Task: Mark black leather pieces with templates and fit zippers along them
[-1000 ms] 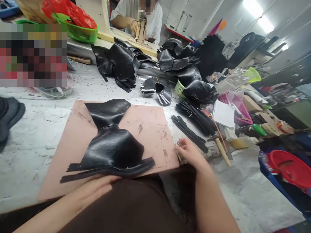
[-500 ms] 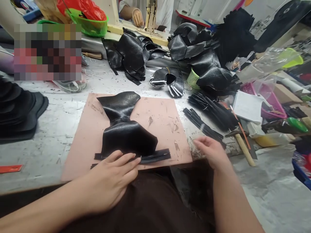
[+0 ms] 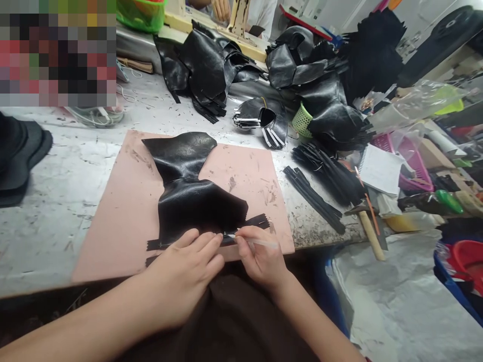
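A black leather piece [image 3: 192, 193] lies on a pink cutting mat [image 3: 124, 211] at the table's near edge. My left hand [image 3: 184, 274] rests flat on the piece's lower edge, fingers stretched out and pressing the black strip there. My right hand [image 3: 260, 256] is closed on a thin white pen-like tool [image 3: 251, 241]. The tool's tip touches the leather's lower edge just beside my left fingertips.
Black strips [image 3: 313, 193], a hammer [image 3: 368, 226], a notepad [image 3: 381, 168] and pink baskets [image 3: 411, 163] lie to the right. Piles of black leather [image 3: 211, 70] fill the back. A stack of black soles [image 3: 17, 156] sits left. Another person's hand [image 3: 221, 7] works at a machine behind.
My right hand has moved left from the table's right edge to the leather, now holding the white tool. My left hand stayed on the lower edge. The camera tilted down slightly.
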Demonstrator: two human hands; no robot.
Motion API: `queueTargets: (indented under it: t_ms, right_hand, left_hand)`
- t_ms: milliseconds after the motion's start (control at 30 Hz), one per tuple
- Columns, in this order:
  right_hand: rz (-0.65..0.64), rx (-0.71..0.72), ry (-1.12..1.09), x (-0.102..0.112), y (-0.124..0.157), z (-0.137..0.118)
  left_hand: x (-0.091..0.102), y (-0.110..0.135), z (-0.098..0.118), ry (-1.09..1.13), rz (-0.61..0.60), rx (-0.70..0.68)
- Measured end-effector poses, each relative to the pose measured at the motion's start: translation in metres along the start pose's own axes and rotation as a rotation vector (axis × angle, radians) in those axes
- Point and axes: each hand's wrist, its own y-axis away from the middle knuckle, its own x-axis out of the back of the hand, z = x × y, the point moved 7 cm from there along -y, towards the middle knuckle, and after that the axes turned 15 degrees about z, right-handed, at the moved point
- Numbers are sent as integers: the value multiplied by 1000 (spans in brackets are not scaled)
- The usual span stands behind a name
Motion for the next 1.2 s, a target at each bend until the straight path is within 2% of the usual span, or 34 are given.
queueTargets:
  t_ms: [233, 467, 867, 1033, 1200]
  right_hand:
    - [9, 63, 49, 0, -2, -4]
    - [93, 146, 19, 3, -3, -9]
    - [50, 128, 14, 1, -2, -9]
    - [40, 110, 0, 1, -2, -8]
    - [26, 80, -18, 0, -3, -6]
  left_hand:
    - [-4, -2, 1, -33, -39, -27]
    - [-2, -3, 4, -79, 37, -87]
    - [1, -3, 15, -166, 93, -139]
    - [5, -3, 15, -190, 163, -132]
    - [6, -5, 16, -185, 162, -136]
